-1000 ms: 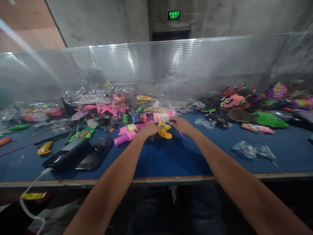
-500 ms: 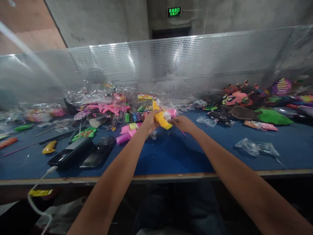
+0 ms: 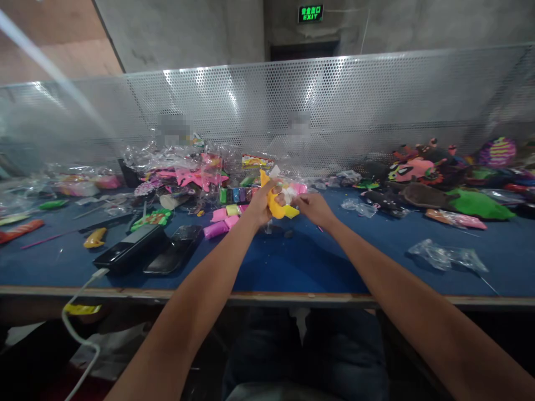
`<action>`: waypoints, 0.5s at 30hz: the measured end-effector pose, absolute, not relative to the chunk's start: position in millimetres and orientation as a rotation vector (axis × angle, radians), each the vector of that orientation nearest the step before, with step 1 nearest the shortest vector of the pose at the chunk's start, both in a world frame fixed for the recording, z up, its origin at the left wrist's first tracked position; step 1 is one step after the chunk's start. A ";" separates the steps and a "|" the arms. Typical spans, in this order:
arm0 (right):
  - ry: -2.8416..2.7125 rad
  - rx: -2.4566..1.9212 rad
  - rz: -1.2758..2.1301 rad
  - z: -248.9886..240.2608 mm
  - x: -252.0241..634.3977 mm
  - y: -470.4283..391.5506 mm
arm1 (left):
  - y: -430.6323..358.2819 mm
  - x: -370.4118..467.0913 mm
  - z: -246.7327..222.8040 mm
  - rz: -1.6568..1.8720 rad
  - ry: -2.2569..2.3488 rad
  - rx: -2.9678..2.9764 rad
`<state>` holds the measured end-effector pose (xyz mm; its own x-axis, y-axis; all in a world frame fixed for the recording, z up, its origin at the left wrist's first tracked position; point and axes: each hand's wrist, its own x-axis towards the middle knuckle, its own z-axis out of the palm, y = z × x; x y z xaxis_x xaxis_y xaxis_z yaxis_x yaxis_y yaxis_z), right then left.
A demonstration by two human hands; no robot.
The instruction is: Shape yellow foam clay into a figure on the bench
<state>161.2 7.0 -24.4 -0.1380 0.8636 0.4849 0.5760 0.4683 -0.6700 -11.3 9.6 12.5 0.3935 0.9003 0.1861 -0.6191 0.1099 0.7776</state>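
Note:
My left hand (image 3: 261,205) is closed round a yellow crescent-shaped piece (image 3: 276,207) that looks like soft clay, held above the table with a white part on its inner side. Close by on the right, my right hand (image 3: 313,207) has its fingers pinched together at the edge of that piece. What sits in the pinch is too small to make out. Just under the right hand shows the tip of a thin purple stick (image 3: 320,228); whether the hand holds it cannot be told. Pink and purple clay packs (image 3: 216,229) lie left of the left hand.
A black power bank (image 3: 127,248) with a white cable and a phone (image 3: 174,250) lie at left on the blue table (image 3: 292,267). Clear wrappers (image 3: 449,255) lie at right. Coloured clay figures (image 3: 418,170) are piled at back right, before a perforated metal screen (image 3: 246,106).
The yellow piece has turned in my left hand, so its inner curve now faces me more. My right hand remains pinched beside it. The view has shifted slightly.

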 end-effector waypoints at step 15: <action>-1.629 -0.876 0.717 -24.6 131.6 -1.5 | 6.7 9.5 1.6 1.198 0.457 1.054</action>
<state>131.6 -1.5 -24.6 -0.1281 0.8393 0.5283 0.1776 0.5435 -0.8204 9.5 6.7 1.6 0.3498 0.9094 0.2250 -0.5285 -0.0068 0.8489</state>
